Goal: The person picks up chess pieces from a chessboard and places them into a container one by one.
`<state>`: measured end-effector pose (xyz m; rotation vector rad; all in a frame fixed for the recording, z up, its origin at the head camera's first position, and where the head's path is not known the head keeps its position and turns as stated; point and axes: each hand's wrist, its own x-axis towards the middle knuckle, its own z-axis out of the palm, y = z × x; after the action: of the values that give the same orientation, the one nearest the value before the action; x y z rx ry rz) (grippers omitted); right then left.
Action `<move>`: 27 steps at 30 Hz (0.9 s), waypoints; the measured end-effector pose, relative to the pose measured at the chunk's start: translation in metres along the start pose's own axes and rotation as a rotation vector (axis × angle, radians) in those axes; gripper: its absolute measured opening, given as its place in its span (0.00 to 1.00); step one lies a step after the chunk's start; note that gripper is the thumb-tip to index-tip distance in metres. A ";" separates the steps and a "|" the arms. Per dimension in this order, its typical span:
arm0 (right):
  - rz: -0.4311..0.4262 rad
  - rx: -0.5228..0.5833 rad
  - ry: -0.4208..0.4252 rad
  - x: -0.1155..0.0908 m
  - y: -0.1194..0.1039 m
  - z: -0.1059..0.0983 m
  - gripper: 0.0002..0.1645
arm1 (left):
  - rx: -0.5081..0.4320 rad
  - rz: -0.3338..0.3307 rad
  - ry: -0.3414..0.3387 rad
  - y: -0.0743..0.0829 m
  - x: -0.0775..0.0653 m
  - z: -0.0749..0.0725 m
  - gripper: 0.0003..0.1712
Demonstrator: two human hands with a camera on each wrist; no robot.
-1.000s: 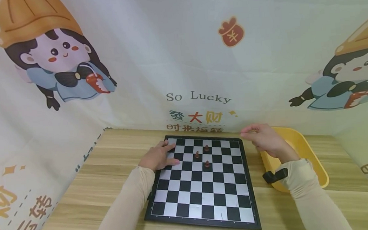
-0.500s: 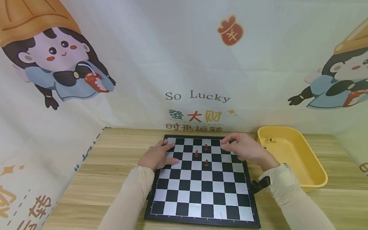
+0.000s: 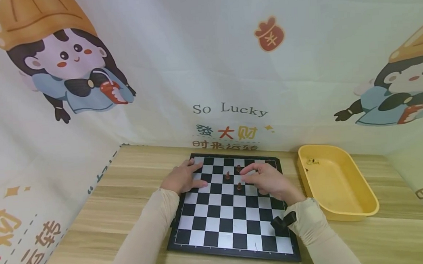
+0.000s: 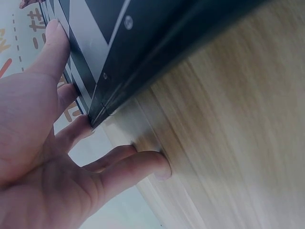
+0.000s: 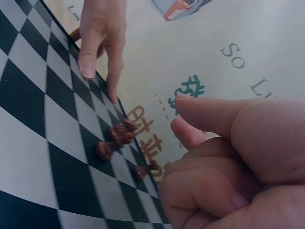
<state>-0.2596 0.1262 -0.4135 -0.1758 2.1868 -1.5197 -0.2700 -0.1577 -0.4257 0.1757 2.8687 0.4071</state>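
A black-and-white chessboard (image 3: 218, 236) lies on the table, bearing three reddish-brown chess pieces: a far piece (image 3: 239, 168), a left piece (image 3: 227, 175) and a near piece (image 3: 239, 186). My left hand (image 3: 181, 178) rests on the board's left edge, fingers spread; the left wrist view shows its thumb (image 4: 57, 40) over the squares and some fingers reaching the tabletop. Over the board, just right of the pieces, hovers my right hand (image 3: 267, 181). In the right wrist view its thumb and index finger (image 5: 209, 112) stand out with nothing seen between them, other fingers curled.
To the right of the board stands a yellow plastic tray (image 3: 370, 205) with a few small dark bits (image 3: 311, 161) at its far left corner. A printed cloth (image 3: 178, 69) hangs behind the wooden table (image 3: 120, 186).
My right hand has come left from the yellow tray, across the board's right edge, to beside the chess pieces. The left hand and the pieces have stayed put.
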 end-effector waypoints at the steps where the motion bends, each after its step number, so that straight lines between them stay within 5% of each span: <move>1: 0.008 0.008 0.001 0.001 0.002 0.001 0.21 | -0.001 -0.001 -0.001 0.000 0.000 0.000 0.48; 27: 0.019 0.163 -0.062 0.011 0.027 0.023 0.24 | 0.016 0.027 0.006 0.000 0.001 0.000 0.48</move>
<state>-0.2553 0.1126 -0.4475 -0.1471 2.0008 -1.6511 -0.2706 -0.1573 -0.4253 0.2167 2.8788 0.3911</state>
